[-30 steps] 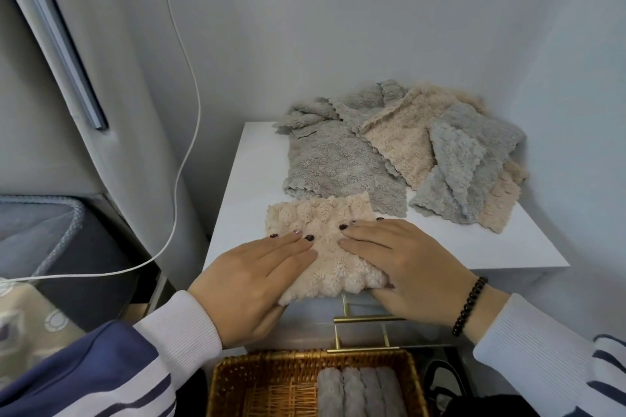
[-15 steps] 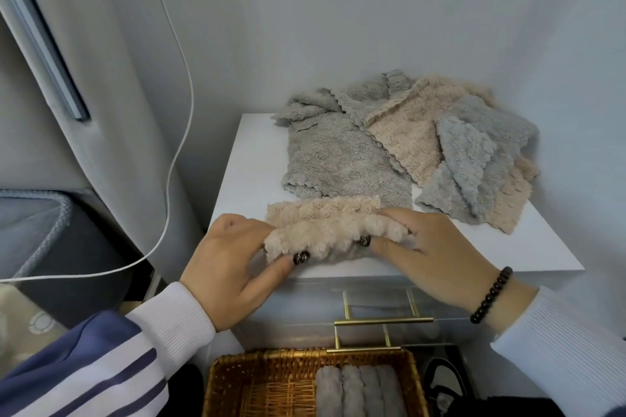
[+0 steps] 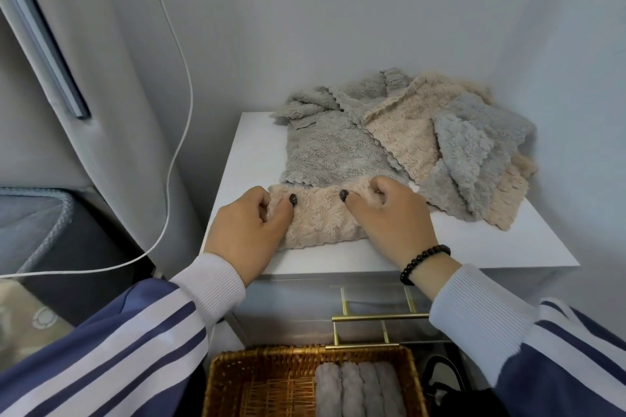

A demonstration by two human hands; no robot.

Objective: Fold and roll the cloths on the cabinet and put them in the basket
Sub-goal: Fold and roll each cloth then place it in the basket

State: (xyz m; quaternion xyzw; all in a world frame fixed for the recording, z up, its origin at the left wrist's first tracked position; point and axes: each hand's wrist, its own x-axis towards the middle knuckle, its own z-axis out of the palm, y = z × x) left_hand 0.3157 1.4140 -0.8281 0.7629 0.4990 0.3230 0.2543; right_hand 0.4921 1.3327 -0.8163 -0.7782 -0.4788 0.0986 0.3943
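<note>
A folded beige fluffy cloth [image 3: 318, 220] lies near the front of the white cabinet top [image 3: 474, 247]. My left hand [image 3: 250, 230] grips its left end and my right hand [image 3: 389, 217] grips its right end, thumbs on top, fingers curled over the far edge. Behind it a flat grey cloth [image 3: 332, 152] and a loose heap of beige and grey cloths [image 3: 467, 152] cover the back and right of the top. Below, a wicker basket [image 3: 271, 382] holds several rolled grey cloths [image 3: 359, 389] on its right side.
Walls close in behind and to the right of the cabinet. A white cable [image 3: 179, 132] hangs down on the left beside a grey curtain. A brass drawer handle [image 3: 379, 316] sits under the cabinet top, above the basket.
The beige cloth lay flat under my palms, then its near edge was lifted and turned over toward the back. Both hands now sit further back, curled on the cloth's ends.
</note>
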